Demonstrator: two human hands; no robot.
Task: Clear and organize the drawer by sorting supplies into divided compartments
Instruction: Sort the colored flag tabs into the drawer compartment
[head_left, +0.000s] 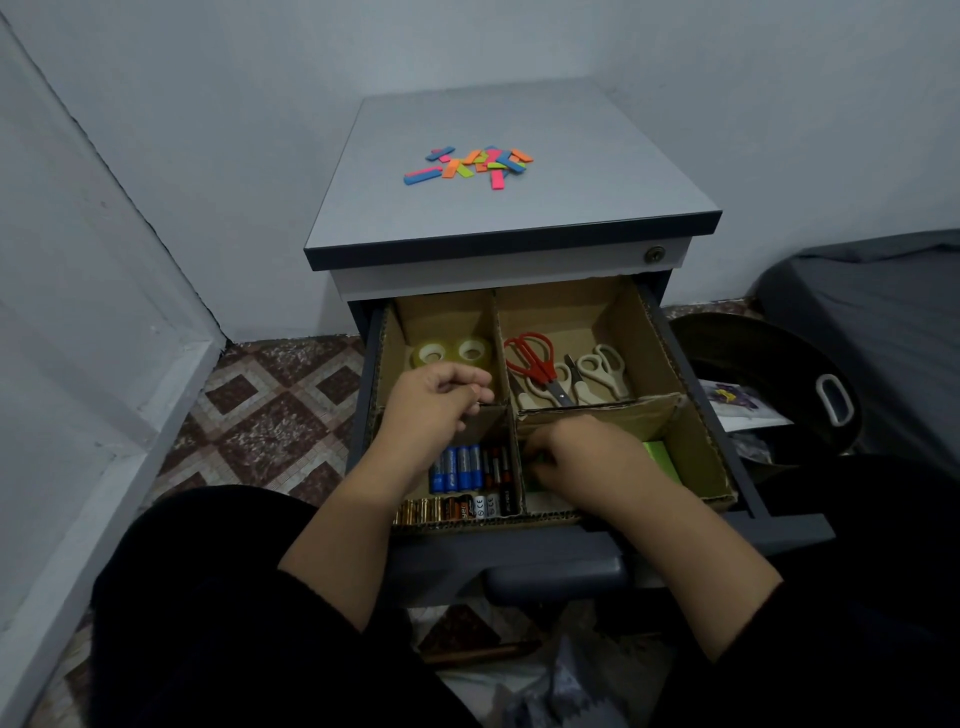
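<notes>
the right hand (576, 457) is curled in the front-right compartment beside a green pad (661, 457); its grip is hidden, so i cannot tell what it holds. the left hand (436, 405) hangs loosely curled, empty, above the batteries (460, 467). the sticky tabs (470, 165) on the tabletop (597, 171) look light and thin, best pinched by the edges.

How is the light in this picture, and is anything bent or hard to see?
Head view: dim, bluish light; wide lens bends the walls; the drawer interior is shadowed; the right hand hides what it touches; the tape rolls look soft; the colored strips stay vivid.
</notes>
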